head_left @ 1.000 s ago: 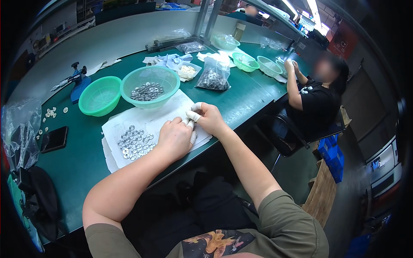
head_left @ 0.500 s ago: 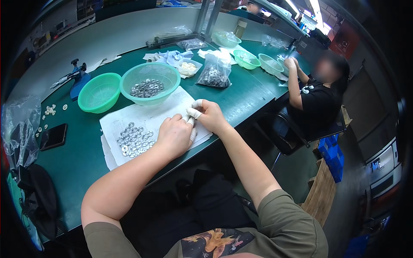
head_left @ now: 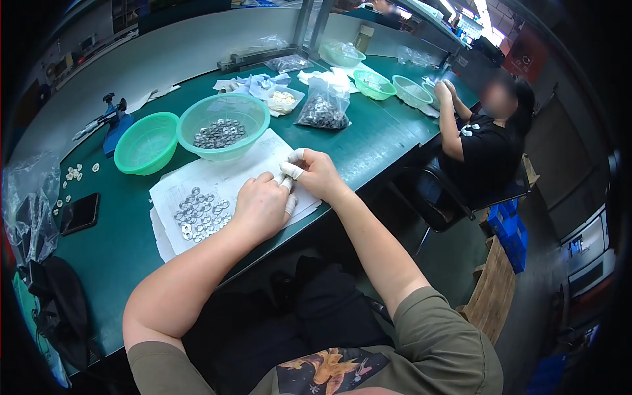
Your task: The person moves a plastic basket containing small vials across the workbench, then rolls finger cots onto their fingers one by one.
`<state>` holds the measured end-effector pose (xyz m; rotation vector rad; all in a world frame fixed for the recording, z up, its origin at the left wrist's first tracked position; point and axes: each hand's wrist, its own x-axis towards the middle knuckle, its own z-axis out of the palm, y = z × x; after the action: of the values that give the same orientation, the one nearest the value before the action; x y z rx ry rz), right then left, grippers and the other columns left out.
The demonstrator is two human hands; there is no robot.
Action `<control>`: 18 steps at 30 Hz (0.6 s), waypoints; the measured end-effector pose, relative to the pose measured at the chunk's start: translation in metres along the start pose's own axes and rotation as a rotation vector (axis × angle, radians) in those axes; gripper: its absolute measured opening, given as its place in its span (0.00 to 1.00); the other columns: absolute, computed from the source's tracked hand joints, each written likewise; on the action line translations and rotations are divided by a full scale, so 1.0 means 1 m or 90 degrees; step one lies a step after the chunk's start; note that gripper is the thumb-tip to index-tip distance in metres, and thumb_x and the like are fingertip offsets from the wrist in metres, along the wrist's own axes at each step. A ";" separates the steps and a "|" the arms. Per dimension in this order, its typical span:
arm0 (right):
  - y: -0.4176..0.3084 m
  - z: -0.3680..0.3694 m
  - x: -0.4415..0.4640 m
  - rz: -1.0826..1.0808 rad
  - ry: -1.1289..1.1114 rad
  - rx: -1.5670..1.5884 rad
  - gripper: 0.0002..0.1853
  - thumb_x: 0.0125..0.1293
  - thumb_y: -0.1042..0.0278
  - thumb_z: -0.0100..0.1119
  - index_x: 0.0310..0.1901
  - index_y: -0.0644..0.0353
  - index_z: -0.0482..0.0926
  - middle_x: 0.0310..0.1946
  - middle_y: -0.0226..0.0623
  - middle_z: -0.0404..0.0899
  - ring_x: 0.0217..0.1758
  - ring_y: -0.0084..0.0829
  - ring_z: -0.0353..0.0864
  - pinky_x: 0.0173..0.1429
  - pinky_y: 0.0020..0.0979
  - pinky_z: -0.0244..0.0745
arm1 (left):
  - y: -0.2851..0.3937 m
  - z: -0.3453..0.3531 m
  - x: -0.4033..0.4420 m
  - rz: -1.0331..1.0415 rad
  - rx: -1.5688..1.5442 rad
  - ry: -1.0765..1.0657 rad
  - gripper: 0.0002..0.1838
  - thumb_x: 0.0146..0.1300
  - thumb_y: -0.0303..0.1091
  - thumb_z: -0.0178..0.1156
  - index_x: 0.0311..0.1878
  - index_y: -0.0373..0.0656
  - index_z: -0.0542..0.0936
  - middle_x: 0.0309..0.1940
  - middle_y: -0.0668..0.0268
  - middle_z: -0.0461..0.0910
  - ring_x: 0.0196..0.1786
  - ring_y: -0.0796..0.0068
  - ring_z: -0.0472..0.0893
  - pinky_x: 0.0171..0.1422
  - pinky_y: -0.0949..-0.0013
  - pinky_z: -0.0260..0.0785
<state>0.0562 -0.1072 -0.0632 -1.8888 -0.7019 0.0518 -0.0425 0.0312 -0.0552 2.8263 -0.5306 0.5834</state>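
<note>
My left hand (head_left: 263, 205) and my right hand (head_left: 315, 176) meet above the right side of the white paper sheets (head_left: 230, 174). White finger covers wrap several fingertips on both. The fingers are pinched together, and whatever lies between them is hidden. Just left of my left hand, many small shiny round metal pieces (head_left: 201, 214) are spread over the paper. Beyond the sheets stands a pale green basket (head_left: 258, 125) holding a heap of similar, darker-looking metal pieces (head_left: 220, 134).
Left of it stands a green basket (head_left: 125, 158). A phone (head_left: 80, 214), white finger covers (head_left: 72, 173) and a blue clamp device (head_left: 117, 131) lie further left. A clear bag of metal pieces (head_left: 322, 108) stands ahead. At right a co-worker (head_left: 490, 145) sits at the bench.
The view has shifted slightly, so the bench things appear a little further left. My hands stay pinched together in nearly the same pose over the paper.
</note>
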 end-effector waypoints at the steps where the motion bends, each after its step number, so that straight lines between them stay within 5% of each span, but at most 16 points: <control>1: 0.003 0.000 0.001 -0.015 0.003 0.003 0.12 0.58 0.65 0.65 0.36 0.68 0.80 0.28 0.40 0.82 0.30 0.25 0.80 0.37 0.27 0.75 | 0.000 0.000 0.000 0.004 -0.002 -0.003 0.14 0.57 0.40 0.57 0.38 0.38 0.81 0.27 0.59 0.81 0.44 0.59 0.77 0.44 0.59 0.69; 18: 0.003 0.000 -0.001 -0.043 0.005 -0.004 0.12 0.58 0.66 0.65 0.37 0.67 0.80 0.29 0.37 0.82 0.31 0.23 0.80 0.37 0.26 0.75 | 0.005 -0.004 0.003 0.024 0.015 0.038 0.12 0.55 0.37 0.58 0.35 0.39 0.81 0.25 0.62 0.80 0.38 0.65 0.77 0.40 0.61 0.69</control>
<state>0.0568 -0.1085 -0.0656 -1.8688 -0.7611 -0.0018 -0.0430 0.0265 -0.0497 2.8174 -0.5708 0.6824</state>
